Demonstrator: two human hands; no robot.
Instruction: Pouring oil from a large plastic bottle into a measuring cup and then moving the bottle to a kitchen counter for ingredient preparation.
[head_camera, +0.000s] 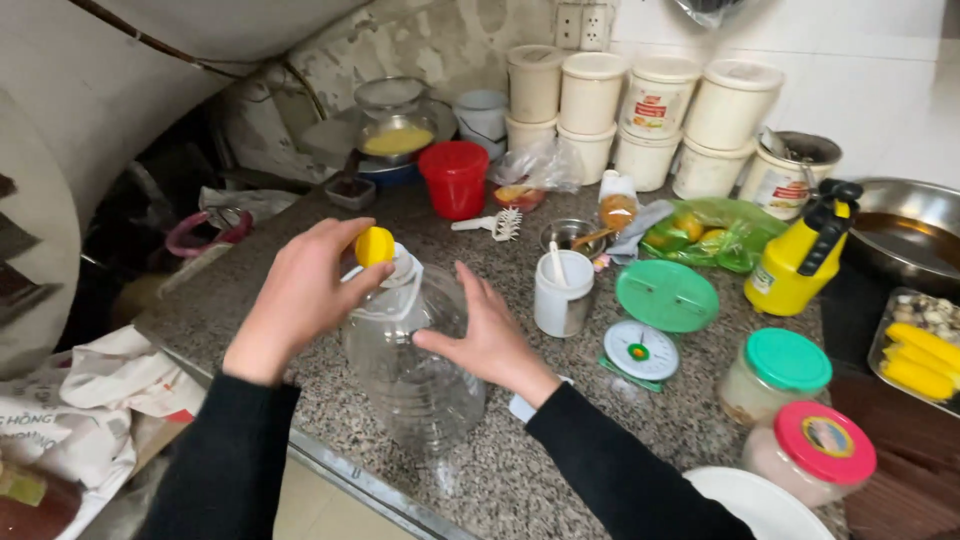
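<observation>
Granite surface (560, 420), speckled grey, carries everything under your hands and runs to a metal-edged front just below your wrists.

Clear plastic jug (415, 365) stands upright on it between your two hands, near that front edge; looks empty or nearly so; a moulded handle arches by the neck.

Beyond your right hand: green kitchen scale (652, 320) just past the fingertips; white mug (562, 295) with a spoon in it, close to the jug's far side; yellow spray bottle (800, 255) further right; red cup (455, 178) and stacked white tubs (640, 110) well beyond both hands, by the wall.

Right hand (490, 335) lies spread and flat against the jug's right shoulder, fingers wide, steadying rather than gripping.

Left hand (305, 295) is curled over the neck from the left, thumb and fingertips pinched on the yellow cap (375, 246); cap sits at the mouth; threaded on or lifted free, you cannot tell.

Risks, as judged from here: the jug is light and near the edge; a hard twist with only an open palm against it could spin or tip it off toward the floor; the thin wall may buckle under pressure; a released cap could roll among the clutter; a swinging right elbow could catch the jars near your forearm.
</observation>
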